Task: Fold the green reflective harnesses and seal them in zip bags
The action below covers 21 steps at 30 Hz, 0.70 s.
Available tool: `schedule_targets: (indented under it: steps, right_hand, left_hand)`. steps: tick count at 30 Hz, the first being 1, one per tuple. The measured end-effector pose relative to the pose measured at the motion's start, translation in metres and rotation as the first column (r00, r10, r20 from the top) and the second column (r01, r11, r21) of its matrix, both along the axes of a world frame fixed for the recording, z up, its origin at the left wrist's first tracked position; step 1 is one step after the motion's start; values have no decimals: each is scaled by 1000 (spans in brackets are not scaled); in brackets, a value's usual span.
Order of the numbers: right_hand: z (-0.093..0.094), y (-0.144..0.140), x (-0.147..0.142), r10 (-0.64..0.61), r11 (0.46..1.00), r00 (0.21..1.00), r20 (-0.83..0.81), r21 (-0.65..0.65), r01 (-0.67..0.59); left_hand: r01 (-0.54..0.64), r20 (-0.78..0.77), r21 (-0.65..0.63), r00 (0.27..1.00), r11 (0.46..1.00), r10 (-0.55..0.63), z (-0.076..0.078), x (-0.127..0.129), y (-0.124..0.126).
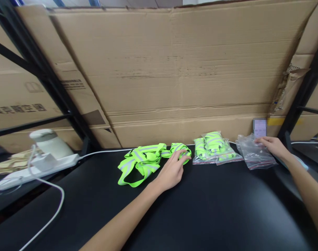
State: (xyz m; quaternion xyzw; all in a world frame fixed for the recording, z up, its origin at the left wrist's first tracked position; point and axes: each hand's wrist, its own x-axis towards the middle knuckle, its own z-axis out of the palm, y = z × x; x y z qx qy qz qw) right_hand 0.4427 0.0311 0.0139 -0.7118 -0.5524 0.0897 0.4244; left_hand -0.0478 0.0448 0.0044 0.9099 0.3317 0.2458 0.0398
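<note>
While the hi-vis strap roll point(176, 146) on the table point(227, 209) is part-covered by the left hand point(172, 170), fingers loosely spread, clear bags point(254, 153) are touched by the right hand point(275, 146), can't tell if pinched. Roll's prob light n soft, best gripped round sides.

Cardboard wall point(195, 66), black tabletop point(213, 212), posts point(57, 94) perhaps metal

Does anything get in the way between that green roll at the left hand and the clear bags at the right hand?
Yes: strap-filled bags lie on the black table between the green roll and the unfilled clear bags. Nothing visible stands between the left hand and that roll.
</note>
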Motion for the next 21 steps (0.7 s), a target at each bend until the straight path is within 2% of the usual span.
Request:
schedule_targets:
  steps: [4,6,8,10,12,15,17,21]
  right_hand:
    - [3,2,-6,-69,997,972,226,42,61]
    - [6,1,-14,-97,991,902,420,126,48]
    - [8,1,-26,-129,976,794,595,218,-5]
    - [8,2,-40,-117,962,734,669,259,-83]
    - [2,7,-51,-41,969,717,696,203,-142]
    - [-13,14,-57,93,987,708,700,32,-160]
    - [-24,18,-52,152,985,713,685,-44,-167]
    - [-40,21,-34,217,975,742,635,-105,-196]
  left_hand:
    - [-62,22,-11,998,998,62,-1,0,0]
    - [-67,15,-10,998,998,67,-1,0,0]
    - [-59,4,-5,998,998,59,-2,0,-1]
    - [-51,-2,4,999,999,51,-2,1,-2]
    - [-47,1,12,999,999,47,-2,2,-2]
    - [-58,16,18,998,998,58,-2,2,-2]
    - [-76,36,20,997,997,75,-3,2,0]
    - [-107,65,25,992,994,105,-6,0,3]
